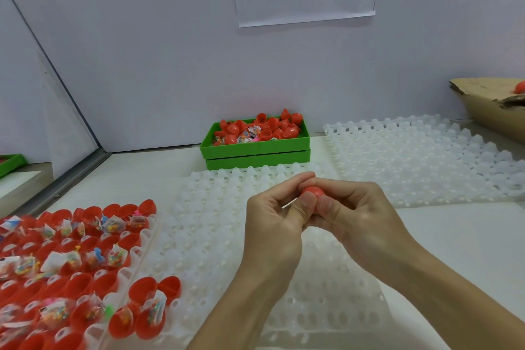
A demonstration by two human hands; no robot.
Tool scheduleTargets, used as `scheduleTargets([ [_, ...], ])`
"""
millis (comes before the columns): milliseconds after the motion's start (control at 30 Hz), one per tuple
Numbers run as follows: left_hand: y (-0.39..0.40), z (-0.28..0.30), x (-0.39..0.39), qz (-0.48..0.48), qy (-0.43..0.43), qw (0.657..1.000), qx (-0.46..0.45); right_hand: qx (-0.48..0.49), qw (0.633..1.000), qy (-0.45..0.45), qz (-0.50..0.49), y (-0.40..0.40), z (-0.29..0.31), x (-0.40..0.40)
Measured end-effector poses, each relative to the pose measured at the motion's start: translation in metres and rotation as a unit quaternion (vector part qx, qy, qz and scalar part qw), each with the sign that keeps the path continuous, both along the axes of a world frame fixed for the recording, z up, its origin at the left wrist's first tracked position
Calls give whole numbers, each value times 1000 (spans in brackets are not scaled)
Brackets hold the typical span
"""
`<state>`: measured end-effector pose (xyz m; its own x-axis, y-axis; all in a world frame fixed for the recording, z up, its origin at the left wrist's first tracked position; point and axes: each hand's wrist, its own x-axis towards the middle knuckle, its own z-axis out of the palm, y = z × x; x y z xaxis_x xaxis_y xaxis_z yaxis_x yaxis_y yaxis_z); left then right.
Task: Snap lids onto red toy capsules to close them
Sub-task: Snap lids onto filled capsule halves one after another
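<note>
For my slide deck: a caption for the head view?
Both hands press a red toy capsule together above white trays.

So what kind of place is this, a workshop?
Probably a small toy-packing station. Both hands press a red capsule shut; a tray holds open capsules with bagged toys, and a green box holds loose red halves.

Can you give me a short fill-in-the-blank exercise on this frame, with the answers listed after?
1. Both hands, left hand and right hand, hold one small ____ capsule between them.
2. The bin of loose capsule parts by the back wall is ____ in colour.
3. The open capsules with toy packets sit on the person's ____ side.
4. The white tray at the far right holds ____ capsules.

Answers: red; green; left; no
</note>
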<state>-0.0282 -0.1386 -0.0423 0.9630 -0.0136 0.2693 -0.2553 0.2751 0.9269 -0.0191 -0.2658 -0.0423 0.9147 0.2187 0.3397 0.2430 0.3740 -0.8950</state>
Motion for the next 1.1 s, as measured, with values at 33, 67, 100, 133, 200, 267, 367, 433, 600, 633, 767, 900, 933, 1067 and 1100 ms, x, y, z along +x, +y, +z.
scheduleTargets([
  [33, 0, 1, 0, -3, 0, 1000, -3, 4, 1000, 2, 0, -1, 0, 1],
  [67, 0, 1, 0, -7, 2, 1000, -8, 5, 1000, 3, 1, -2, 0, 1],
  [100, 0, 2, 0, -15, 8, 1000, -16, 3, 1000, 4, 3, -3, 0, 2],
  [133, 0, 3, 0, -26, 18, 999, -28, -6, 1000, 5, 4, -5, 1, 2],
  [200, 0, 4, 1, -56, 42, 996, -55, -45, 999, 0, -2, -7, 2, 3],
  [267, 1, 5, 3, -75, 57, 993, -63, -85, 996, -19, -17, -10, 4, 3],
  [367, 6, 5, 5, -59, 85, 993, -54, -122, 988, -60, -69, -12, 6, 2],
  [433, 8, 5, 6, -46, 109, 992, -47, -185, 969, -107, -126, -13, 5, 2],
  [600, 6, 4, 6, -63, 142, 987, -41, -292, 925, -175, -167, -13, 1, 2],
  [633, 6, 4, 7, -59, 143, 987, -44, -297, 924, -180, -162, -13, 1, 2],
  [767, 8, 2, 8, -37, 142, 987, -67, -287, 927, -186, -153, -13, 0, 1],
  [900, 8, 1, 10, -26, 128, 990, -58, -272, 925, -178, -196, -12, 0, 2],
  [933, 8, 1, 10, -26, 125, 990, -54, -267, 925, -178, -204, -11, 0, 2],
  [1067, 7, 2, 9, -35, 135, 987, -76, -263, 926, -186, -196, -10, -1, 1],
  [1100, 6, 3, 8, -47, 142, 985, -91, -263, 926, -189, -195, -10, -1, 1],
])
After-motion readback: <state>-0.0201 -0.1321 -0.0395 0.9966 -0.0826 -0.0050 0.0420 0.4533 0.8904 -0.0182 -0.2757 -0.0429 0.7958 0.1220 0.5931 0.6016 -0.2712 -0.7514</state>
